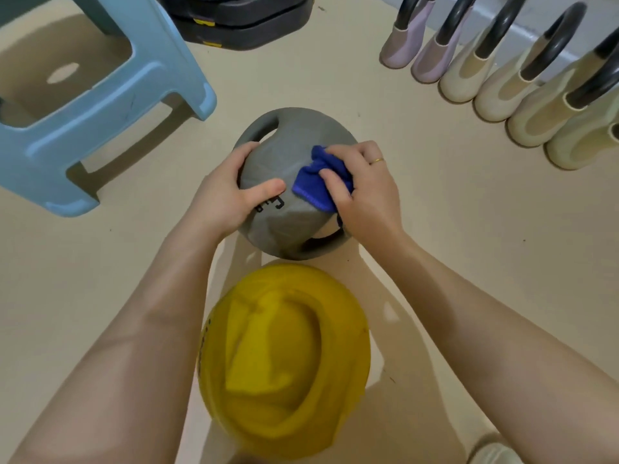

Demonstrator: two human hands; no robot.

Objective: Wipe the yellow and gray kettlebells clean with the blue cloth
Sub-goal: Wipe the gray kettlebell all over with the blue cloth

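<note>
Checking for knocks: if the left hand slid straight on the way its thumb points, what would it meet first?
Probably the blue cloth bunched under the right hand, across the gray kettlebell; the left hand thumb tip lies just short of it.

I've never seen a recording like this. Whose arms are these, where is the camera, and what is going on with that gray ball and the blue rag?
No machine here: these are a person's bare arms, filmed by a camera worn on their head, looking down. On the beige floor sits a round gray kettlebell with cut-out handles. The left hand grips its side to steady it, while the right hand presses a bunched blue cloth against its top. Nearer the person stands a yellow kettlebell. Around them are a light blue plastic stool and a row of cream and lilac kettlebells with black handles.
</note>
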